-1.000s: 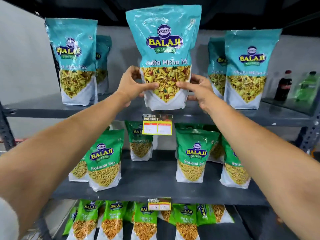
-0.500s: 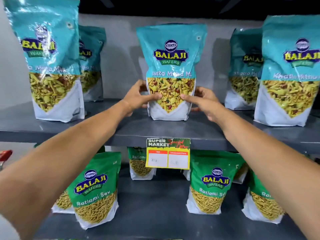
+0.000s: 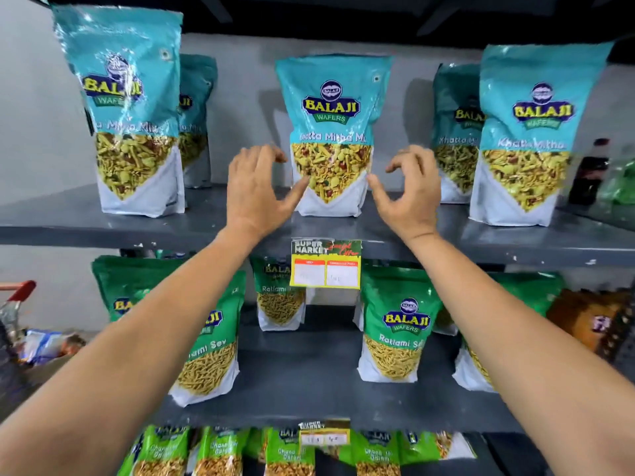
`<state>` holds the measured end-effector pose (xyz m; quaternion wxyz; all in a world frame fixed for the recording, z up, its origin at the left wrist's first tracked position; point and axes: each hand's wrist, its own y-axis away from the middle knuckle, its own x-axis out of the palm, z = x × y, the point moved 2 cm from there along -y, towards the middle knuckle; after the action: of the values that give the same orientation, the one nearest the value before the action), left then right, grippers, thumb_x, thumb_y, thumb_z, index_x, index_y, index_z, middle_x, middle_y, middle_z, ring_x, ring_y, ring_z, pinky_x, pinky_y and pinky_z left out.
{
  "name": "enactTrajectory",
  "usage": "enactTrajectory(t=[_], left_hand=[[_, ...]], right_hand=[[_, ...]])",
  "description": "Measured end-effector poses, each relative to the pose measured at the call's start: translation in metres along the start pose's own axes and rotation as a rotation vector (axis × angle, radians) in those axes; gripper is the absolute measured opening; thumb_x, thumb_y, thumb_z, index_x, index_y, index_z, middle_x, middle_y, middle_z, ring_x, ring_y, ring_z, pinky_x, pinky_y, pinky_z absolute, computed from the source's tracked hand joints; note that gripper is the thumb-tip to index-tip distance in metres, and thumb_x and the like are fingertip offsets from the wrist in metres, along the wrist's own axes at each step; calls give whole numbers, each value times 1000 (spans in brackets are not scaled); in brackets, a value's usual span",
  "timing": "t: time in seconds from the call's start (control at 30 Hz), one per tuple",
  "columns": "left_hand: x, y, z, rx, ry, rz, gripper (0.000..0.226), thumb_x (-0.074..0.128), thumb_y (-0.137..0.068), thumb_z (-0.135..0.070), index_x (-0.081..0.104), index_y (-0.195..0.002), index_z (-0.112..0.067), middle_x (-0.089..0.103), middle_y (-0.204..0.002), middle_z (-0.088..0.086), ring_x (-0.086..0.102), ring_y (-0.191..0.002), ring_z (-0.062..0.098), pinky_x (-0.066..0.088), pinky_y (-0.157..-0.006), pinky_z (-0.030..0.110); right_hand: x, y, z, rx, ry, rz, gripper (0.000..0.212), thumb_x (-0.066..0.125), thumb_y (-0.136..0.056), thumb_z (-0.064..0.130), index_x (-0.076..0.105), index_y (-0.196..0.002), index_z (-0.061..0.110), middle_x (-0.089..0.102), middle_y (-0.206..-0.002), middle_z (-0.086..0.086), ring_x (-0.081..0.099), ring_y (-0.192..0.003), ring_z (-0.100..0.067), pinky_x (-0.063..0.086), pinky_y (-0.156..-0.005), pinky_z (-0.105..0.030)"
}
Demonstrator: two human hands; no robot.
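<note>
Left hand (image 3: 255, 192): raised, fingers loosely curled, grasping nothing. Its thumb points toward the lower left edge of the teal plastic snack pouch with the clear window (image 3: 331, 132); contact at that edge cannot be confirmed.

Right hand (image 3: 410, 195): raised to the same height, fingers loosely curled, grasping nothing. Its thumb lies just beside the pouch's lower right edge; contact there cannot be confirmed either.

The teal plastic snack pouch stands upright between the two hands, on the grey metal top shelf (image 3: 395, 233), near the middle of the shelf and set back from its front edge. It rests on its own white base.

A yellow paper price tag (image 3: 325, 266) hangs from the front edge of the top shelf, directly below the pouch.

On the same shelf, well apart to the left, stands a matching teal pouch (image 3: 134, 115) with another behind it (image 3: 196, 121). To the right stand two more teal pouches (image 3: 529, 139), the rear one (image 3: 453, 132) partly covered by the front one. A dark bottle (image 3: 588, 173) stands at the far right, blurred.

The grey middle shelf (image 3: 309, 383) carries green snack pouches (image 3: 398, 324), upright. The lowest level holds a crowded row of lighter green pouches (image 3: 288, 451) behind a second price tag (image 3: 324, 438).
</note>
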<state>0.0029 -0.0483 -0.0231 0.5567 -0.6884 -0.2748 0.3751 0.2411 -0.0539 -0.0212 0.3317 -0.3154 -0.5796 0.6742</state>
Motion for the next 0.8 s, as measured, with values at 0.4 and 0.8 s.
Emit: enactTrajectory(t=[0.4,0.8], left_hand=[[-88,215,-35,-89,35,161,30,69,-80,-29,58,-96,-7,66,-104,7,54,-122,31,38,-101,43],[-107,299,89,-930,142,215,89,85,-63,-46,43,-128,-2,50,-127,16,48,-121,28,36,-106,31]], right_hand=[[-94,232,84,215,-29,357,24,71,-80,29,64,-95,12,60,-119,-15,54,-113,-25,39,-92,-37],[-20,290,116,667,-385,592,54,81,-73,31,53,-117,17,51,-122,3,55,-108,-14,49,-88,-31]])
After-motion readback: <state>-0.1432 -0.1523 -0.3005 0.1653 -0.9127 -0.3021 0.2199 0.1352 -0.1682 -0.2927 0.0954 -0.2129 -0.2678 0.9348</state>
